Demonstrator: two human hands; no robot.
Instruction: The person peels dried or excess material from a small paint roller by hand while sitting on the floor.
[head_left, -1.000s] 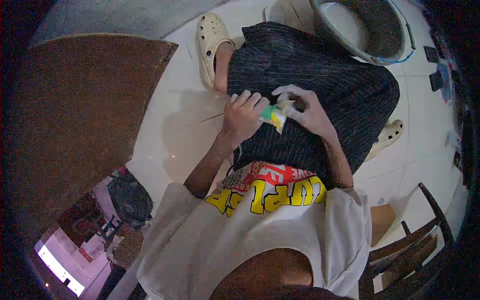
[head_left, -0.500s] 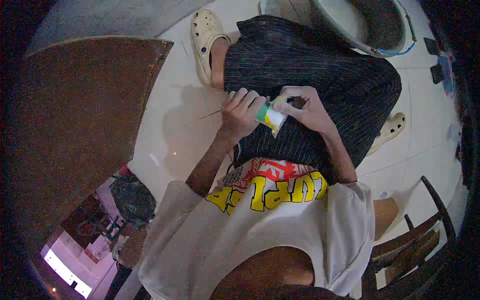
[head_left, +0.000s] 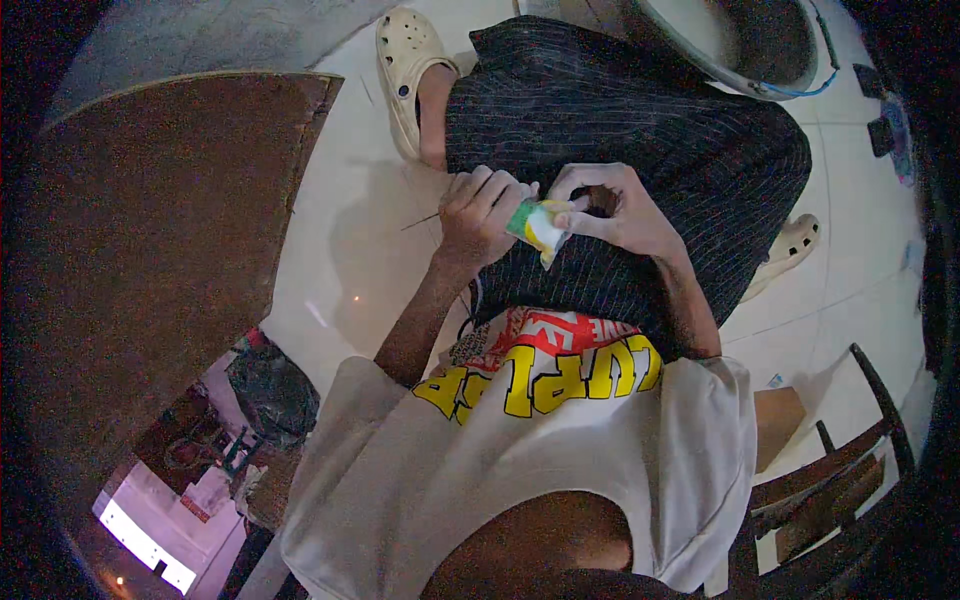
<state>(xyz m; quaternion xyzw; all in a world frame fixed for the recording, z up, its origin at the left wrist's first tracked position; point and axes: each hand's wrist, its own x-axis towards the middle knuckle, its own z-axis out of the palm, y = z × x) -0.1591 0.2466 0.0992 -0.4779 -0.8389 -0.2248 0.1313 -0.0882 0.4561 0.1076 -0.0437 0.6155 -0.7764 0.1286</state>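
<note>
A small plastic packet [head_left: 543, 228] in green, yellow and white is held between my two hands above the dark pinstriped cloth [head_left: 600, 110] over my lap. My left hand [head_left: 482, 212] closes round its green end, with the fingers curled over. At the other end, my right hand [head_left: 622, 212] pinches the packet's edge between thumb and fingers. One corner of the packet hangs down toward me. Whether it is torn open, I cannot tell.
A large grey tub [head_left: 770, 50] with a blue-tied rim stands at the upper right on white tiles. A brown board [head_left: 180, 250] covers the left side. A dark plastic bag [head_left: 270, 395] lies lower left, and a dark wooden chair [head_left: 830, 480] stands lower right.
The right hand's fingers have shifted, and the gap between its thumb and forefinger looks wider. The packet remains between both hands. The whole view has shifted slightly.
</note>
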